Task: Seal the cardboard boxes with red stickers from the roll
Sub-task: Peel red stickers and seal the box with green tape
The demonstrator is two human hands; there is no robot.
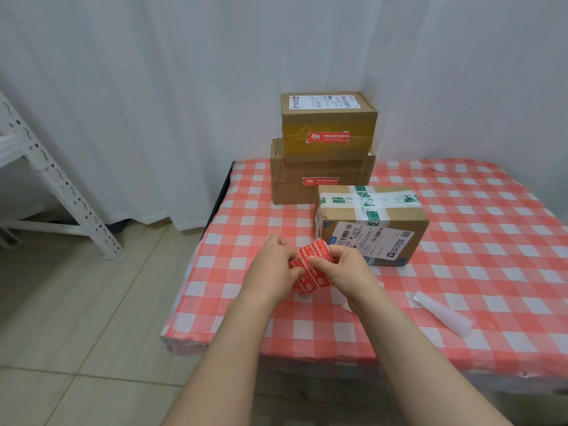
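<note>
Both hands meet low over the checked surface (461,272); left hand (270,267) and right hand (349,270) each pinch the strip of red stickers (308,253) between them; just beyond the right hand sits the taped box (368,222); further back, a stack of 2 boxes (322,149), each with a red sticker; a backing strip (442,313) lies off to that hand's right.

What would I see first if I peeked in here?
The left hand and right hand pinch a strip of red stickers above the near left part of the red-checked table. Just behind sits a green-taped box, and two stickered boxes are stacked at the back by the white curtain.
</note>
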